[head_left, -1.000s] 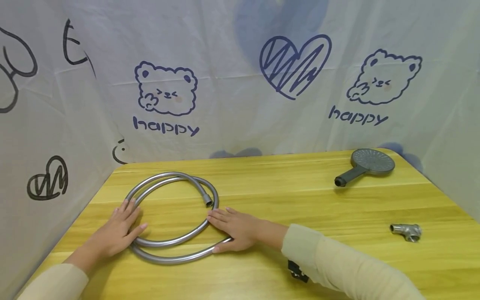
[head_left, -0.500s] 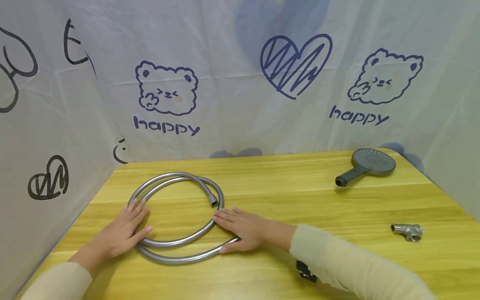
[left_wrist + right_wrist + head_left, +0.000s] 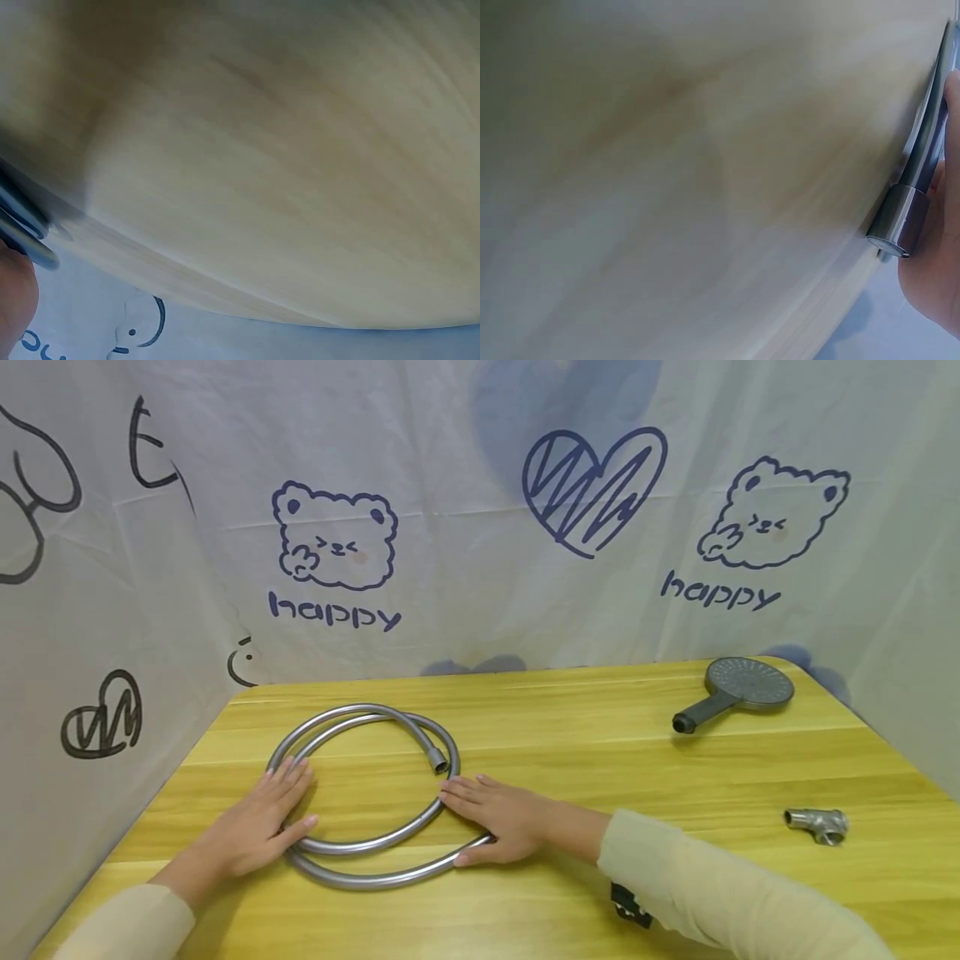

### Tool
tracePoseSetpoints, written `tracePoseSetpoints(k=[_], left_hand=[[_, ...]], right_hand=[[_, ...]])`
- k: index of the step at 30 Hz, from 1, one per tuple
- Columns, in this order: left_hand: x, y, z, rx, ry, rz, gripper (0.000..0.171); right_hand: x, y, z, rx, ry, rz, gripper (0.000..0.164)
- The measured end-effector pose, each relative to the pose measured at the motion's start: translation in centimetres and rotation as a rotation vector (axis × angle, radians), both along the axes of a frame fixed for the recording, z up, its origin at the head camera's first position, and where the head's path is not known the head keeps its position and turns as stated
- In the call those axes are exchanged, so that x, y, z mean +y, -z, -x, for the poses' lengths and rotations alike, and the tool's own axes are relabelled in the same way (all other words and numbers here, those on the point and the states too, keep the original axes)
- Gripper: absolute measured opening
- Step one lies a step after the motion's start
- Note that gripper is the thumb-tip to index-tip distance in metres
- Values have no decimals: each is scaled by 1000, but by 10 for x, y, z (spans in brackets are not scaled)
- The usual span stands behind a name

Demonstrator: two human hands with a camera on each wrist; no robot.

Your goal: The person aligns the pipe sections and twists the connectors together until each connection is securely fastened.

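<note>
Grey metallic hose laid in a loose coil on the wood-grain table, in the left half, between the left edge and the middle. One end fitting is seen at the coil's right side, its opening turned toward the near edge. The left side of the coil is covered by the left hand; its fingers are extended and laid across the strands, thumb spread toward the coil's inside. The right side is touched by the right hand, fingers straight and together, thumb held apart beside the lower strand, which is lost to sight beneath the palm. Neither hand is closed. In the right wrist view, a metal collar on a hose end is seen alongside the right hand.

Shower head noted near the far right corner, nozzle face up, handle directed toward the left and the near edge. Metal tee fitting placed near the right edge, its narrow branch directed left. A black device is partly hidden under the right sleeve. Beyond the far edge, a white cloth is marked with drawn bears, a heart and "happy".
</note>
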State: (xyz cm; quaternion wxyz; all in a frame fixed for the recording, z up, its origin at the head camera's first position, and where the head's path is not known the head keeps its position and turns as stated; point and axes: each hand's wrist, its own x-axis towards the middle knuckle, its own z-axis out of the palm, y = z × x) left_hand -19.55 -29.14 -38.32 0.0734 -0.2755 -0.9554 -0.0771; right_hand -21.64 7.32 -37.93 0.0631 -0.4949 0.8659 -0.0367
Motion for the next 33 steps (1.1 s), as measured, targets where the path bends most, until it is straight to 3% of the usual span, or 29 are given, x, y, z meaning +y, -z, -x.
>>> tracePoseSetpoints(k=[33], left_hand=[[29, 0, 1, -55, -6, 0, 71]], right_hand=[[31, 1, -2, -4, -2, 25, 78]])
